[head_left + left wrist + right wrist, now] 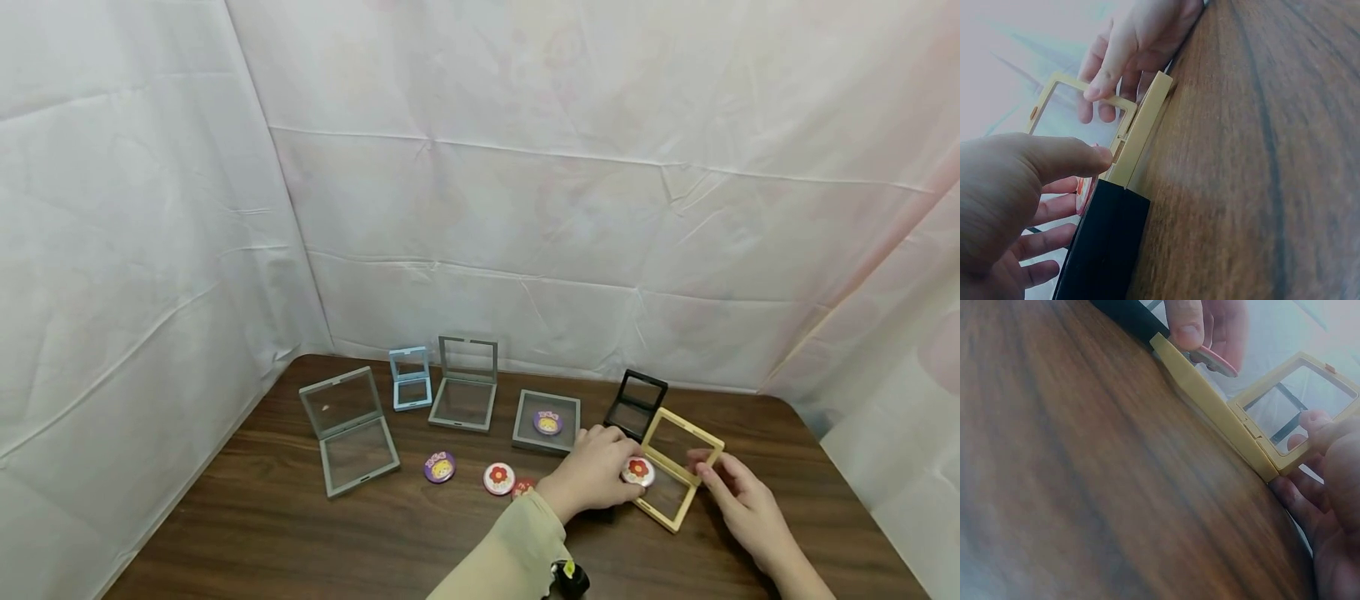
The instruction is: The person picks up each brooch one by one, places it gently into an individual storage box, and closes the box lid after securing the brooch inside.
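Note:
My left hand pinches a round white badge with a red flower. It holds the badge tilted over the lower half of an open yellow display frame, whose window is clear. In the right wrist view the badge shows edge-on below the left thumb. My right hand grips the side of the raised yellow lid, thumb in front and fingers behind. A black case lies against the yellow frame under the left hand, mostly hidden in the head view.
Behind stands an open black frame. A closed grey frame bears a purple badge. Leftward are two open grey frames and a small blue one. A purple badge, flower badge and red badge lie in front.

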A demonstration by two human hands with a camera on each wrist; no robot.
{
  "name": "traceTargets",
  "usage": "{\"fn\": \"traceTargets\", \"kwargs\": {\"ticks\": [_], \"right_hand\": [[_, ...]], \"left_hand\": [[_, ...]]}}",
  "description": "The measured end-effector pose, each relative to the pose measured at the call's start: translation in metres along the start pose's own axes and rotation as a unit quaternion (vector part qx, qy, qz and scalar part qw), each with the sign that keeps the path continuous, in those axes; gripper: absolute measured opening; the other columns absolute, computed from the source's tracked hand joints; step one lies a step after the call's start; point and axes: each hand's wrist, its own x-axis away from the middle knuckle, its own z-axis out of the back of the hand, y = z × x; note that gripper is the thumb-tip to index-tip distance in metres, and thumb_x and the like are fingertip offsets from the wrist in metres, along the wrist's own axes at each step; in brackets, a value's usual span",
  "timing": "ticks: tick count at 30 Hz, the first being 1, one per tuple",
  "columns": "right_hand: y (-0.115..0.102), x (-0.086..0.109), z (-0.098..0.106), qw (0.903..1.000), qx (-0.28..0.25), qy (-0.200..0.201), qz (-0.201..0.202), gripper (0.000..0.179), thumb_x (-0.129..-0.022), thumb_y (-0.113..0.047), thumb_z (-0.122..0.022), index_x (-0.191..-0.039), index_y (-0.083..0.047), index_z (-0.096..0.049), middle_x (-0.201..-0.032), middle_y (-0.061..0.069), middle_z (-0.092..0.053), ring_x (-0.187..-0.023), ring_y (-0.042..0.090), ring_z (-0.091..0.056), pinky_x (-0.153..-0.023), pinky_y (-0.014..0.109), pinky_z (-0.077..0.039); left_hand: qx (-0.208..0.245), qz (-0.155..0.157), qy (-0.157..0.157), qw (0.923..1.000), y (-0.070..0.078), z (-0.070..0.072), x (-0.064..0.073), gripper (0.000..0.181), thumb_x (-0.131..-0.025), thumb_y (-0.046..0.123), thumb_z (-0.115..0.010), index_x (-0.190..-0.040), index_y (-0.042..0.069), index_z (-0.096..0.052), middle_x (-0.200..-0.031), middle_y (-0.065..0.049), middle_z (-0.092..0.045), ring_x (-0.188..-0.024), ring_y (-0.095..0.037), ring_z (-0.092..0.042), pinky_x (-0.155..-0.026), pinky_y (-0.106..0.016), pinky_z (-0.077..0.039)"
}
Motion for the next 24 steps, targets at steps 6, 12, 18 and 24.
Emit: {"fn": "traceTargets", "kwargs": {"ticks": [6, 12, 18, 24], "right_hand": [[-0.001, -0.001, 0.000, 1.0000, 0.004, 0.000, 0.003, 0.027, -0.116, -0.014, -0.056, -0.137, -0.002, -0.068, -0.124, 0.019, -0.073, -0.110, -0.011, -0.063, -0.088, 0.007, -0.049], [-0.001, -0.001, 0.000, 1.0000, 0.004, 0.000, 0.006, 0.026, -0.115, -0.013, -0.057, -0.135, -0.001, -0.068, -0.124, 0.020, -0.073, -0.109, -0.012, -0.063, -0.087, 0.008, -0.050], [0.000, 0.000, 0.000, 0.9999, 0.011, -0.004, 0.002, 0.027, -0.116, -0.014, -0.057, -0.137, -0.003, -0.069, -0.127, 0.020, -0.073, -0.110, -0.013, -0.061, -0.087, 0.007, -0.049], [0.000, -0.001, 0.001, 0.9999, 0.002, -0.016, 0.003, 0.028, -0.116, -0.014, -0.057, -0.140, -0.003, -0.068, -0.130, 0.016, -0.072, -0.111, -0.011, -0.062, -0.087, 0.009, -0.051]], "left_hand": [[-0.006, 0.005, -0.001, 1.0000, 0.003, 0.001, 0.000, 0.039, -0.091, 0.052, -0.085, -0.124, 0.033, -0.075, -0.120, 0.017, -0.068, -0.108, -0.004, -0.056, -0.085, -0.024, -0.036], [-0.023, 0.000, 0.000, 0.9997, 0.008, -0.001, -0.002, 0.038, -0.091, 0.057, -0.084, -0.118, 0.033, -0.073, -0.115, 0.019, -0.067, -0.106, -0.003, -0.058, -0.083, -0.023, -0.037], [-0.025, -0.008, -0.008, 0.9996, 0.013, -0.005, -0.001, 0.036, -0.091, 0.060, -0.084, -0.116, 0.036, -0.073, -0.116, 0.019, -0.066, -0.105, -0.003, -0.056, -0.082, -0.023, -0.035], [-0.021, -0.013, -0.019, 0.9995, 0.018, -0.008, 0.000, 0.036, -0.093, 0.062, -0.082, -0.117, 0.038, -0.072, -0.117, 0.020, -0.065, -0.106, -0.002, -0.054, -0.083, -0.023, -0.035]]}}
